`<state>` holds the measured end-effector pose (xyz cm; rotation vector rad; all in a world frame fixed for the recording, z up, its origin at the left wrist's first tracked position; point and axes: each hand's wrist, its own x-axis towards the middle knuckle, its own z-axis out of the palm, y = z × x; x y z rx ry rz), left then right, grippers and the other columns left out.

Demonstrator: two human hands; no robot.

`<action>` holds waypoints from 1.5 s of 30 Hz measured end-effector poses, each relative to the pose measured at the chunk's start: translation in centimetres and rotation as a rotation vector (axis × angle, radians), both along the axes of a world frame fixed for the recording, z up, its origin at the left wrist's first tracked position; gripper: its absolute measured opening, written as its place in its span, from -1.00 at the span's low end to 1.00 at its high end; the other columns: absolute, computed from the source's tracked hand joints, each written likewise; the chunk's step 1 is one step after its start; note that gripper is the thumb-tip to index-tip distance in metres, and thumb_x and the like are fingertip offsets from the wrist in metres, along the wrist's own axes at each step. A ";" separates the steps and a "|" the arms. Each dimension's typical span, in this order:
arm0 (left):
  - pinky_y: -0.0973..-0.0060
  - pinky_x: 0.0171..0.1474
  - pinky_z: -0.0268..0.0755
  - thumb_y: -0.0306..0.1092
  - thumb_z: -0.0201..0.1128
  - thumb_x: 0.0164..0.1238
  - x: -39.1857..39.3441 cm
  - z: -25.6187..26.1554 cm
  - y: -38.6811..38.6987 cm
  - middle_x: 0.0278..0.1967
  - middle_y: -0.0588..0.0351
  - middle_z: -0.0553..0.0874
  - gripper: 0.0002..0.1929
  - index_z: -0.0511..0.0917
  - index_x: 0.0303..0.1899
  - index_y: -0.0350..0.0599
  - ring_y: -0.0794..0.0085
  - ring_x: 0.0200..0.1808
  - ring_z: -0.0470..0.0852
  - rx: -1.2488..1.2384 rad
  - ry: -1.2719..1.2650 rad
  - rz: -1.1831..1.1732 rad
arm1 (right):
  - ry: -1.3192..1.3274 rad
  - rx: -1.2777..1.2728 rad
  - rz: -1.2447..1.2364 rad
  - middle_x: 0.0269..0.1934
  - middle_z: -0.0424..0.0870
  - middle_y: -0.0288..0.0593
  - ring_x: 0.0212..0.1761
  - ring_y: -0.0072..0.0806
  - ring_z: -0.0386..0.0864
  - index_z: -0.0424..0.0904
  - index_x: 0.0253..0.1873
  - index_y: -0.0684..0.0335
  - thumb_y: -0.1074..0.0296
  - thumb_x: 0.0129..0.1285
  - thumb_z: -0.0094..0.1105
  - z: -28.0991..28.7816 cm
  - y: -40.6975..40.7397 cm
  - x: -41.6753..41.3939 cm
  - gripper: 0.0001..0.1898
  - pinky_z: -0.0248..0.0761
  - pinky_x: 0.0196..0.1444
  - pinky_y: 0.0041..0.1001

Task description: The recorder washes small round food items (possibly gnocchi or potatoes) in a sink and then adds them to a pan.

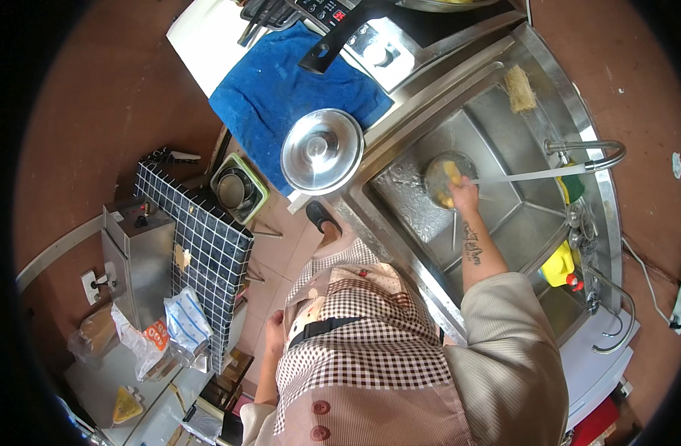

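Observation:
My right hand [464,194] reaches into the steel sink, its fingers on a pale yellow piece of food [451,170] in a round bowl [429,174]. More yellow pieces [444,199] lie in the bowl beside the fingers. A stream of water runs from the curved steel faucet [611,153] to the hand and bowl. My left hand [274,330] hangs low beside the checked apron, near no object; its fingers look curled, but whether they are closed cannot be made out.
A steel lid [322,151] lies on the sink's left corner and a blue towel [296,83]. A black pan handle [332,47] juts over the towel. A fibrous scrubber [520,89] and a yellow bottle [558,265] are at the sink's edges. A tile-patterned table [206,240] stands left.

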<state>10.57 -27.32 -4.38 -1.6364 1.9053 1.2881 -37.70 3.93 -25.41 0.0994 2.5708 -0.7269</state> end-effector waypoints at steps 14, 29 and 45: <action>0.48 -0.19 0.47 -0.26 0.31 0.32 -0.5 0.1 -0.2 -0.34 0.09 0.73 -0.73 0.65 -0.20 -0.36 0.51 -0.32 0.60 0.016 -0.020 0.019 | 0.024 0.081 0.000 -0.13 0.72 0.11 -0.06 -0.06 0.68 0.68 -0.08 0.28 0.00 0.10 0.31 -1.5 2.3 0.8 -0.55 0.49 0.03 -0.23; 0.49 -0.15 0.48 -0.26 0.32 0.29 0.1 -0.4 -0.3 -0.33 0.06 0.75 -0.71 0.65 -0.17 -0.38 0.50 -0.30 0.63 0.004 0.023 -0.012 | -0.036 -0.081 -0.054 -0.14 0.71 0.10 -0.04 -0.01 0.65 0.66 -0.12 0.24 0.02 0.05 0.26 -2.4 2.5 1.2 -0.58 0.48 0.04 -0.20; 0.49 -0.16 0.48 -0.29 0.31 0.30 1.0 -1.0 -0.3 -0.32 0.08 0.75 -0.73 0.66 -0.16 -0.36 0.51 -0.30 0.64 0.009 0.024 0.014 | -0.089 0.024 -0.019 -0.13 0.70 0.14 -0.02 0.01 0.64 0.66 -0.09 0.28 0.02 0.05 0.26 -1.2 1.6 0.7 -0.55 0.47 0.05 -0.21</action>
